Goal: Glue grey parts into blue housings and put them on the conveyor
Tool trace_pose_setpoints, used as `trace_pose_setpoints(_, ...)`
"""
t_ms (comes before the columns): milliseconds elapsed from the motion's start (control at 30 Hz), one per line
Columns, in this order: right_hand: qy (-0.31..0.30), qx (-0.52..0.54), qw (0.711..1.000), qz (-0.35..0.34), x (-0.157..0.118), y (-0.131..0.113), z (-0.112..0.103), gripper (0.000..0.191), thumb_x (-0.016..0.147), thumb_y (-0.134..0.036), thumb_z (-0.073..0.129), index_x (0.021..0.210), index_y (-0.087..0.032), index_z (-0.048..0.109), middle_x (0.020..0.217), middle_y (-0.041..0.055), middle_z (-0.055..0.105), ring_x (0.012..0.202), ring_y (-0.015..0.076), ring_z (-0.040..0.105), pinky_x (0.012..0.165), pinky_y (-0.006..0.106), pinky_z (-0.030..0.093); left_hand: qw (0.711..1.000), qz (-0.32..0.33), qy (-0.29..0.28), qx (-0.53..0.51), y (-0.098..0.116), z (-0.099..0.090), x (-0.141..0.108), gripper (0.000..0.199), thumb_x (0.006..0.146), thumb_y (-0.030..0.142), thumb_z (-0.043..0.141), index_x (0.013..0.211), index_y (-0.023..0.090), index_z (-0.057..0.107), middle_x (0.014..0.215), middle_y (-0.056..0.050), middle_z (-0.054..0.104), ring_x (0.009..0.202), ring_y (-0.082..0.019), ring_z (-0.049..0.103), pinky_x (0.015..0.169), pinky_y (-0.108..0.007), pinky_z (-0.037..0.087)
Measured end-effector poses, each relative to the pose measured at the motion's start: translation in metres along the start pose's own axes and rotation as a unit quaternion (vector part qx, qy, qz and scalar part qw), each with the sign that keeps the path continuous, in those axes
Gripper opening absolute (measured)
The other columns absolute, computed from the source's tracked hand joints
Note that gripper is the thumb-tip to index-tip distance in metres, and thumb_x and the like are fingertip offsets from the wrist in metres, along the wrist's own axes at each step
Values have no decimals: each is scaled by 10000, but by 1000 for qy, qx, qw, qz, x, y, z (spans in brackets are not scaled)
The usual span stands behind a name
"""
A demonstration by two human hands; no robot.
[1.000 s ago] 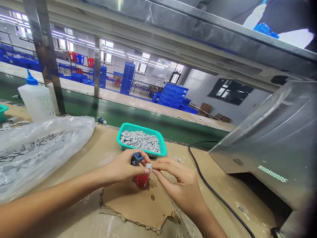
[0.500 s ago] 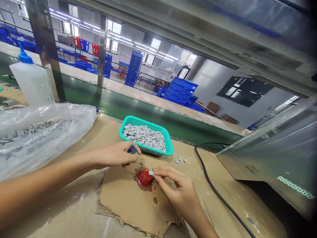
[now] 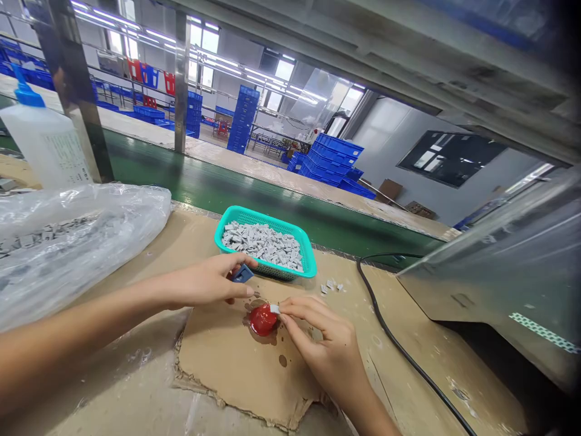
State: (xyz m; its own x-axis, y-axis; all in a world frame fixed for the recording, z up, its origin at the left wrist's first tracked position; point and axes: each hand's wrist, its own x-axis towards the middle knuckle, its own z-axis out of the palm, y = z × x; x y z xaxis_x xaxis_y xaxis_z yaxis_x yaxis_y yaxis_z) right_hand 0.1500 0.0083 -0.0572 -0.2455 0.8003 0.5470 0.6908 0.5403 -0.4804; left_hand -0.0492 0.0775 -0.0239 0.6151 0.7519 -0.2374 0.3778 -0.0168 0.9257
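Note:
My left hand point(image 3: 213, 281) holds a small dark blue piece point(image 3: 242, 274) between thumb and fingers, just in front of the green basket point(image 3: 310, 254). Pinched in the fingertips of my right hand point(image 3: 320, 333) is a small light grey piece point(image 3: 275, 309), whose far end touches or overlaps the edge of a glossy red mound point(image 3: 262, 321). The red mound lies on a torn cardboard sheet point(image 3: 236, 375), with dark wet spots around it. Many small grey pieces point(image 3: 267, 244) fill the basket.
Loose grey pieces point(image 3: 331, 286) lie right of the basket. A black cable point(image 3: 390, 330) curves down the right side. At the left are a clear plastic bag point(image 3: 136, 209) of pieces and a blue-capped bottle point(image 3: 49, 145). A green conveyor point(image 3: 204, 181) runs behind.
The camera view has shifted slightly. My left hand's fingers have spread a little around the blue piece. The grey piece in my right hand remains at the red mound.

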Motion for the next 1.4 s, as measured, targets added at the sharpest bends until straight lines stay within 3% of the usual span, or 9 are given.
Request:
trace_pose_setpoints(267,-3,-2,1000,8,-2,4,1,136,749,-99,552,794,-202,628,782,20,640,764,167,562,699,314,454,997,52,6,-62,-1,3,2,367,671,210,566,999,201,401,738,45,446,643,-90,498,631,-236,401)
trace_pose_setpoints(467,4,7,1000,11,-2,3,2,139,746,-93,557,794,-201,631,776,16,641,762,161,559,704,310,451,992,119,45,-25,-1,3,7,95,713,199,521,788,155,482,699,36,495,657,-83,484,620,-206,372)
trace_pose_setpoints(567,20,28,999,30,-3,1,0,130,747,-103,556,775,-205,631,780,15,640,771,160,564,708,303,459,986,143,76,40,-2,3,7,99,703,230,542,768,157,534,668,41,509,622,-78,455,573,-192,341)
trace_pose_setpoints(767,55,100,989,94,12,-8,-13,107,725,-138,576,742,-214,649,764,21,650,760,163,586,686,268,493,976,184,83,80,-1,3,5,102,687,233,549,766,174,573,684,42,535,609,-78,456,542,-175,344)
trace_pose_setpoints(900,74,137,984,80,32,-14,-18,117,701,-134,586,739,-215,661,755,24,655,759,164,592,691,263,511,972,195,92,89,0,5,5,128,662,213,559,779,172,586,726,26,570,662,-103,491,581,-194,361)
trace_pose_setpoints(1033,48,148,985,75,45,-20,-16,117,693,-126,580,708,-204,667,757,36,654,751,170,599,703,284,513,967,205,110,103,1,8,2,140,645,212,565,779,183,594,765,23,584,709,-119,513,630,-213,378)
trace_pose_setpoints(1233,15,148,987,64,47,-22,-9,132,692,-107,575,698,-202,666,737,30,653,723,163,602,672,285,517,968,197,109,115,-2,10,4,122,655,243,560,761,188,582,707,26,557,652,-113,501,598,-217,378)
trace_pose_setpoints(1400,23,145,988,43,45,-18,-3,129,704,-120,575,703,-213,665,733,30,654,717,171,605,679,310,516,963,203,119,128,-2,11,4,127,673,277,571,753,181,589,675,24,536,629,-106,471,558,-210,345)
